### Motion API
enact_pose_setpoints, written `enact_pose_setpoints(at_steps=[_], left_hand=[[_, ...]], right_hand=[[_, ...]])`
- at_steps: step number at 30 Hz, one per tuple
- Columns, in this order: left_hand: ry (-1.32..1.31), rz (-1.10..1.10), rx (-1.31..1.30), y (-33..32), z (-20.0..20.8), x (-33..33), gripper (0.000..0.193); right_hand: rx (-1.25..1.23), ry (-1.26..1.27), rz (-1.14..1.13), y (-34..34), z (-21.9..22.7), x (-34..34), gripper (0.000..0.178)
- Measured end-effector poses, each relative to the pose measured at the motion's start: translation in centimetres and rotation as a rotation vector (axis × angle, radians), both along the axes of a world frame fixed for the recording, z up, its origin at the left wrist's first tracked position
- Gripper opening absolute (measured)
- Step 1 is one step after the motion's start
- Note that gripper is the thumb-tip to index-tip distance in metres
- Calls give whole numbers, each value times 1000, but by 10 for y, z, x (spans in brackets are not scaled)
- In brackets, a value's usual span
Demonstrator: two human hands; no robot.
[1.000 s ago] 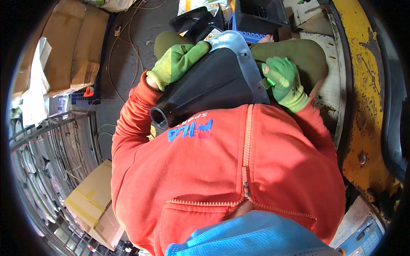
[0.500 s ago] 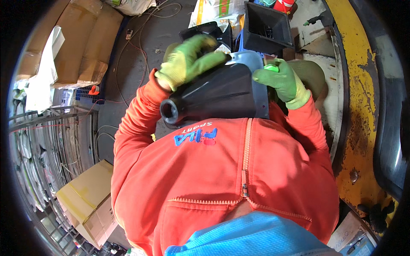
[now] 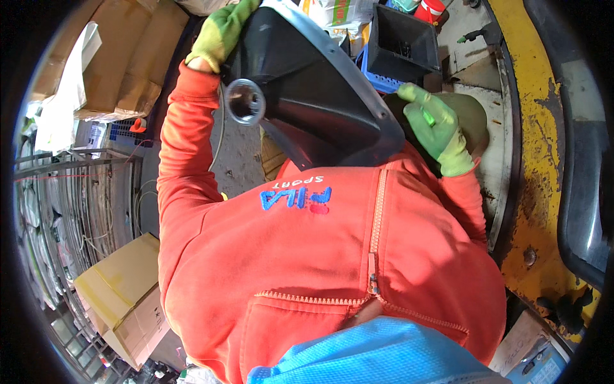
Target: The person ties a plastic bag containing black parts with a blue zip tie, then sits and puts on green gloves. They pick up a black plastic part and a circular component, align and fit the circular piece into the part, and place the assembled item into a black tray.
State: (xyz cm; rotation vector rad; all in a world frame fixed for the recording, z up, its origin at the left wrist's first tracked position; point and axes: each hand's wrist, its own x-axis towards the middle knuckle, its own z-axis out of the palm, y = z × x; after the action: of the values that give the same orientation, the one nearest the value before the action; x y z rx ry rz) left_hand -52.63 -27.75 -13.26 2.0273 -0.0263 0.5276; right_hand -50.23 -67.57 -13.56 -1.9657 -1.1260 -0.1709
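A black plastic horn (image 3: 313,83), funnel-shaped with a wide flanged mouth and a round neck, is tilted in front of my chest. My left hand (image 3: 220,37), in a yellow-green glove, is closed on its far left side; the fingertips are partly hidden. The horn's lower right corner lies close against my orange jacket. Right of it, apart from the flange, my gloved right hand (image 3: 436,128) is curled around a small tool with a bright green handle (image 3: 428,118). Most of that tool is hidden in the palm, so its kind does not show.
A black square hopper-like part (image 3: 403,41) rests on a blue crate (image 3: 387,82) ahead. Large cardboard boxes (image 3: 128,57) and a metal rack (image 3: 96,192) stand left, with an open carton (image 3: 121,288) nearer. A worn yellow metal frame (image 3: 537,128) runs along the right.
My left hand has swung the horn up and leftward, turning its neck more toward me. My right hand has come away from the flange and slightly right, keeping the green-handled tool.
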Motion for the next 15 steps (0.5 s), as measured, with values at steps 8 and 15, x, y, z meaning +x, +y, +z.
enact_pose_setpoints(at_steps=[8, 15], left_hand=[[72, -29, 111, -83, 42, 12, 30], [141, -55, 59, -117, 53, 30, 35]], right_hand=[[-244, -477, 49, -29, -20, -7, 15], [-152, -636, -82, 14, -15, 34, 14]])
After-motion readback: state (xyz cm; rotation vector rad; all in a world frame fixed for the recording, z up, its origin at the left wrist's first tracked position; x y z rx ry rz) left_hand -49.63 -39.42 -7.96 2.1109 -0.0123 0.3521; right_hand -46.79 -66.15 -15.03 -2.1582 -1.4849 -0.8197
